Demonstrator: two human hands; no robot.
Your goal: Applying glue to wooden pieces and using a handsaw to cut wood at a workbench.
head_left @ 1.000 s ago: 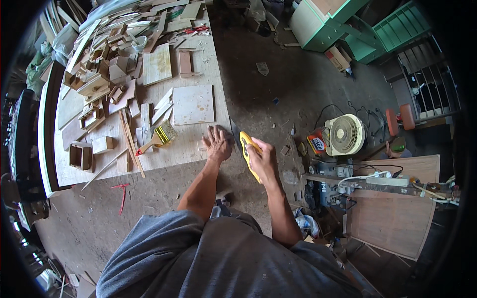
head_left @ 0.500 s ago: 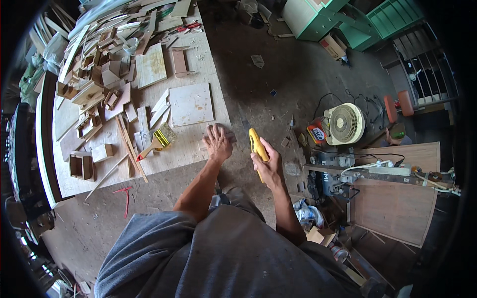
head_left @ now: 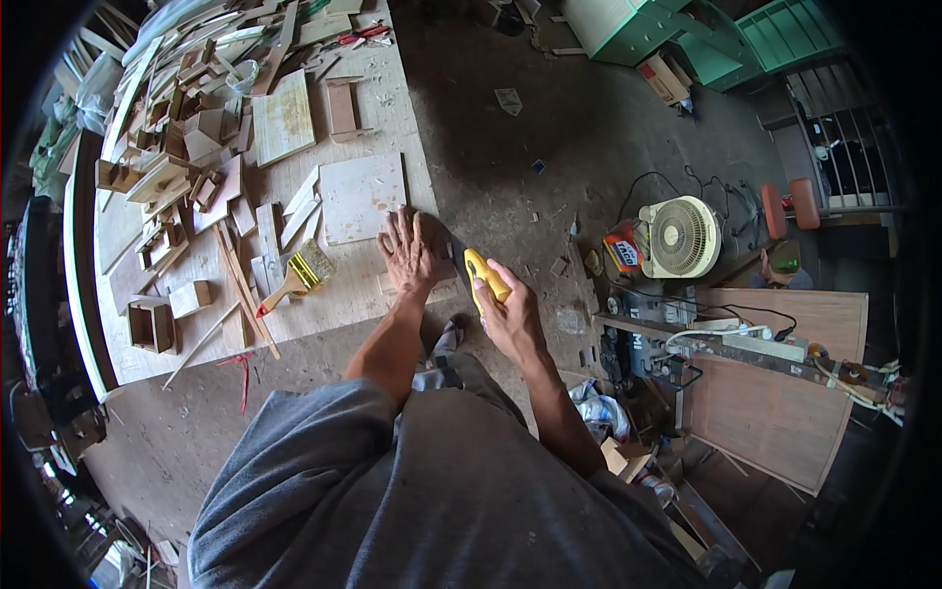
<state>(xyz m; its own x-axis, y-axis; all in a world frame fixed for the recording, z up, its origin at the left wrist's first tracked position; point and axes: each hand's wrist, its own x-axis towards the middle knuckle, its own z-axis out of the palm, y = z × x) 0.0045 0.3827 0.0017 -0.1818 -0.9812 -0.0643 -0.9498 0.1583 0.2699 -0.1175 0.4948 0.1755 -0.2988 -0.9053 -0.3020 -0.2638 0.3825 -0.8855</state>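
My left hand (head_left: 408, 253) lies flat with its fingers spread at the table's right edge, pressing down on a small wooden piece (head_left: 444, 269) that it mostly covers. My right hand (head_left: 510, 314) is wrapped round the yellow handle of a hand saw (head_left: 488, 277), just off that edge. The narrow blade points up and left and meets the edge beside the wood; its teeth are too small to make out. Above my left hand lies a pale square board (head_left: 363, 199). A paintbrush (head_left: 299, 278) with a wooden handle rests to the left.
Wood offcuts and small wooden boxes (head_left: 150, 326) crowd the left of the worktable (head_left: 378, 319). A cream fan (head_left: 679, 238) stands on the floor to the right, near a machine with cables (head_left: 643, 344). Another person (head_left: 785, 270) is at the far right. Green cabinets (head_left: 628, 39) stand at the back.
My right hand has brought the saw left, so its blade now meets the table edge by the wood. My left hand stays pressed flat. The whole view has shifted slightly.
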